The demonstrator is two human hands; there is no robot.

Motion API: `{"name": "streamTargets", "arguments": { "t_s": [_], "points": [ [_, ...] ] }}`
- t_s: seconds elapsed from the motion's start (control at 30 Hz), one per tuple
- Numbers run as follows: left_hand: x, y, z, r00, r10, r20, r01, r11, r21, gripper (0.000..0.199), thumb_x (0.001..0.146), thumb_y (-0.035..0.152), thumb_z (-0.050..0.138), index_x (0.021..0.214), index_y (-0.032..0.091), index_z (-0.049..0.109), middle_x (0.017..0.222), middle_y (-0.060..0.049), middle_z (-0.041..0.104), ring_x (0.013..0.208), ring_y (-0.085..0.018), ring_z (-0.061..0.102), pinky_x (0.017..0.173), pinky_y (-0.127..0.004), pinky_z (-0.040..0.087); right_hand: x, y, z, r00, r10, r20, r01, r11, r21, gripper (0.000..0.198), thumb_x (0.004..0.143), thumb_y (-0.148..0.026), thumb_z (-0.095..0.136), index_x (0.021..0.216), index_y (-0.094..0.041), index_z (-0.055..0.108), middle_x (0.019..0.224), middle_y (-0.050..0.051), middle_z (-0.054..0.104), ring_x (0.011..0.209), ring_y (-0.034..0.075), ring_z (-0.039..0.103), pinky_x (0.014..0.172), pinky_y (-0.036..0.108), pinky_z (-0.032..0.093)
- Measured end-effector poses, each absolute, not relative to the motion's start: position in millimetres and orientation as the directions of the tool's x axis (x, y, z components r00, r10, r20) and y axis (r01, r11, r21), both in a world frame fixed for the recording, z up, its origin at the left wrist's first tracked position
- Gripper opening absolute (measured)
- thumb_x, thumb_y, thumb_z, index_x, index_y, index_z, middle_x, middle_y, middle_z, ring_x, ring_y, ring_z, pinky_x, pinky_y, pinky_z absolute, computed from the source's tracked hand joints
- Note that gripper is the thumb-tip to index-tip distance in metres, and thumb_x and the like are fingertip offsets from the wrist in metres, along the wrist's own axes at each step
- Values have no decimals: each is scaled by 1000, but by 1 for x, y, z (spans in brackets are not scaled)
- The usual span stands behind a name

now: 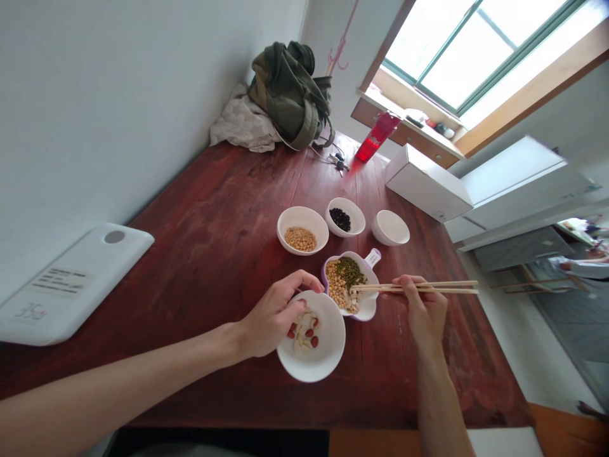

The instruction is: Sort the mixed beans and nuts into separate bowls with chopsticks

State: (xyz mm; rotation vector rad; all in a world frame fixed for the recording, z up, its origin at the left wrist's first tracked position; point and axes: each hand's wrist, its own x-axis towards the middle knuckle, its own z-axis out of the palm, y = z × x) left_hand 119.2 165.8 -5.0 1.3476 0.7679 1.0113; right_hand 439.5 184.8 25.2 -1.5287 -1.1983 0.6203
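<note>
My left hand (276,314) grips the rim of a white bowl (328,346), its thumb inside. Red peanuts (314,341) and pale seeds (299,344) lie in that bowl. My right hand (423,311) is closed around a pair of wooden chopsticks (447,287). Their tips reach into a purple-rimmed dish (368,309) with a short handle, among pale seeds. Yellow beans (335,285) and green mung beans (349,271) also fill parts of this dish. Whether the tips pinch a seed is too small to tell.
Behind the dish stand a bowl of yellow beans (285,238), a bowl of black beans (356,223) and another white bowl (391,228). Farther back are keys (340,165), a red bottle (377,136), a white box (423,184) and a green bag (290,89). A white case (80,279) lies left.
</note>
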Motion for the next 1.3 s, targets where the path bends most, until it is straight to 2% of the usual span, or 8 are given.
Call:
{"name": "streamTargets", "arguments": {
  "t_s": [0.4, 0.7, 0.87, 1.3],
  "points": [
    [118, 165, -5, 403, 909, 109, -134, -60, 989, 22, 98, 24, 56, 117, 20, 66, 119, -8, 73, 111, -27, 69, 97, -40, 53, 437, 175, 28, 343, 921, 186, 420, 26, -907, 38, 92, -54, 84, 89, -17, 83, 83, 8, 85, 68, 24, 82, 62, 32, 69],
    [119, 166, -7, 406, 906, 115, -140, -62, 988, 22, 99, 23, 55, 117, 20, 66, 118, -7, 73, 109, -25, 68, 97, -39, 53, 424, 167, 43, 341, 896, 285, 570, 44, -820, 37, 92, -55, 80, 85, -19, 84, 80, 8, 84, 71, 25, 82, 62, 31, 68],
    [119, 166, -6, 405, 908, 109, -131, -60, 990, 22, 99, 23, 55, 118, 20, 66, 118, -8, 73, 107, -25, 69, 96, -40, 53, 415, 162, 43, 302, 912, 277, 564, 64, -823, 36, 94, -54, 79, 85, -19, 83, 76, 6, 84, 65, 24, 81, 65, 32, 69],
    [118, 166, -2, 400, 912, 91, -123, -45, 991, 21, 99, 25, 56, 116, 20, 66, 119, -9, 74, 111, -27, 69, 99, -41, 53, 411, 155, 42, 158, 927, 340, 660, 157, -734, 34, 104, -46, 70, 85, -21, 81, 80, 5, 83, 72, 21, 80, 67, 28, 64]
  ]
}}
